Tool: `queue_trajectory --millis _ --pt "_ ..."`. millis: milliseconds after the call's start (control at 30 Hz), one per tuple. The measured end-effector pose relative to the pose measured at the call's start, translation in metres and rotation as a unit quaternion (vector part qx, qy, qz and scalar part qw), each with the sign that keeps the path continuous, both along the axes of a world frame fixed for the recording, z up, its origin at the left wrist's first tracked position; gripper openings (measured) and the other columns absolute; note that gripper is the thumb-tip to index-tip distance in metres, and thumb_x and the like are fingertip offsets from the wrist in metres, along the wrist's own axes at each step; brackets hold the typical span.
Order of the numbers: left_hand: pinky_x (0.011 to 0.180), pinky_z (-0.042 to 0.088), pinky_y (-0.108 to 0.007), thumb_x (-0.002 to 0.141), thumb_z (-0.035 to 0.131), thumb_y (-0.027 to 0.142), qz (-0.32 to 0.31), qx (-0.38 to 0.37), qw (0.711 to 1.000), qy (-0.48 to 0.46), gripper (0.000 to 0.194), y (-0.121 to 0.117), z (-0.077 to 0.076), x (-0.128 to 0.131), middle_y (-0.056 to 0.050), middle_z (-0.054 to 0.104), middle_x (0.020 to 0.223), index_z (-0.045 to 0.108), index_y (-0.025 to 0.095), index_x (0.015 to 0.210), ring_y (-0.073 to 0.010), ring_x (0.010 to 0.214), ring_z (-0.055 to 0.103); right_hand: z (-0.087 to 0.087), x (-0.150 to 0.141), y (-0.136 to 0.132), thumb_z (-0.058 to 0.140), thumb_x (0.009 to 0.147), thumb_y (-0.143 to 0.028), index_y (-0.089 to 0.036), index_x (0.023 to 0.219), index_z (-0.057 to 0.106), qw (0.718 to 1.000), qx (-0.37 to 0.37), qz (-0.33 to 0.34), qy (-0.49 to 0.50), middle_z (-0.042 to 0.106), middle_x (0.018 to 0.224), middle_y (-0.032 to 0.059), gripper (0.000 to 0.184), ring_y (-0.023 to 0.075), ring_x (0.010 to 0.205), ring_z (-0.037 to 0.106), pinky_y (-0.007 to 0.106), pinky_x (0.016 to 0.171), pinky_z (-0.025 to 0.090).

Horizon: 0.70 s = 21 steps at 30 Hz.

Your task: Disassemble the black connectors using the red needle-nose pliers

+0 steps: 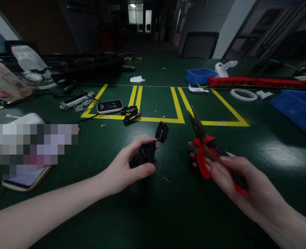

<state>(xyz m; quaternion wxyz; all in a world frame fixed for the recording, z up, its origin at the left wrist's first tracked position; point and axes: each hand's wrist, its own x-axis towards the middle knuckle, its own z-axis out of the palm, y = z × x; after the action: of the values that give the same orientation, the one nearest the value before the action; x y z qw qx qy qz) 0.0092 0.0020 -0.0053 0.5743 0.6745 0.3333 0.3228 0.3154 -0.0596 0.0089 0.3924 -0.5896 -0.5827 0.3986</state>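
Observation:
Between the thumb and fingers of my left hand point(128, 162) is a small black plastic part point(147, 153), held just above the green table. My right hand point(233, 176) is wrapped round red-and-black long-nose pliers point(206, 145), whose jaws point up and away to the left. Just beyond my left fingertips lies another black plastic piece point(162, 131). Two more glossy black pieces point(131, 117) rest farther off by the yellow tape. On the table between my hands is a thin metal pin point(167, 180).
A phone point(26, 180) and a white device point(36, 119) lie at left. Behind them are a small box with green lights point(110, 106) and metal parts point(77, 101). Blue bins point(298, 109), a tape roll point(243, 94) and a long red strip point(259, 83) are at right.

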Motion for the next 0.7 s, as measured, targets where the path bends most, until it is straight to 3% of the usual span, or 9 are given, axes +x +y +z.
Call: queue_trajectory --millis 133,267,400,500,567,700 --pt "0.107 0.056 -0.05 0.083 0.087 0.047 -0.043 0.064 0.995 0.067 0.065 -0.003 0.009 0.005 -0.011 0.074 0.135 0.068 0.022 0.14 -0.0336 0.124 0.069 0.005 -0.009 0.005 0.019 0.106 -0.06 -0.032 0.145 0.063 0.993 -0.037 -0.016 0.108 0.079 0.134 0.0128 0.066 0.0344 0.124 0.077 0.058 0.098 0.067" --pt "0.104 0.055 -0.051 0.083 0.084 0.05 -0.025 0.107 0.983 0.146 0.058 -0.006 0.016 0.007 -0.01 0.077 0.126 0.07 0.021 0.132 -0.0327 0.117 0.07 0.006 -0.016 0.002 0.016 0.106 -0.063 -0.035 0.148 0.061 0.982 -0.083 0.002 0.167 0.081 0.125 0.0115 0.068 0.0344 0.108 0.082 0.057 0.084 0.07" --pt "0.097 0.055 -0.052 0.084 0.08 0.059 0.002 0.096 0.981 0.17 0.055 -0.007 0.017 0.005 -0.01 0.077 0.121 0.073 0.022 0.125 -0.0343 0.114 0.07 0.001 -0.011 -0.01 0.037 0.104 -0.069 -0.036 0.148 0.064 0.976 -0.098 0.047 0.191 0.078 0.132 0.0129 0.061 0.0357 0.109 0.081 0.051 0.074 0.07" --pt "0.094 0.056 -0.049 0.086 0.076 0.059 -0.001 0.095 0.987 0.132 0.054 -0.004 0.012 0.004 -0.01 0.078 0.116 0.073 0.021 0.124 -0.033 0.11 0.071 0.0 -0.011 -0.019 0.066 0.095 -0.067 -0.035 0.151 0.064 0.983 -0.097 0.091 0.127 0.081 0.125 0.013 0.065 0.035 0.106 0.082 0.048 0.079 0.071" --pt "0.093 0.057 -0.047 0.087 0.075 0.057 -0.007 0.101 0.99 0.1 0.052 -0.002 0.008 0.004 -0.009 0.078 0.114 0.073 0.021 0.123 -0.0316 0.107 0.072 0.003 -0.014 -0.021 0.082 0.084 -0.059 -0.036 0.151 0.065 0.993 -0.069 0.082 0.045 0.079 0.133 0.014 0.073 0.0362 0.109 0.082 0.049 0.084 0.07" --pt "0.098 0.055 -0.047 0.083 0.082 0.057 -0.024 0.137 0.989 0.053 0.055 0.001 0.001 0.003 -0.01 0.079 0.121 0.074 0.022 0.124 -0.0323 0.111 0.071 0.009 -0.019 -0.024 0.091 0.076 -0.047 -0.039 0.149 0.066 0.993 0.006 0.065 -0.099 0.073 0.148 0.0104 0.078 0.0397 0.128 0.074 0.053 0.098 0.066"
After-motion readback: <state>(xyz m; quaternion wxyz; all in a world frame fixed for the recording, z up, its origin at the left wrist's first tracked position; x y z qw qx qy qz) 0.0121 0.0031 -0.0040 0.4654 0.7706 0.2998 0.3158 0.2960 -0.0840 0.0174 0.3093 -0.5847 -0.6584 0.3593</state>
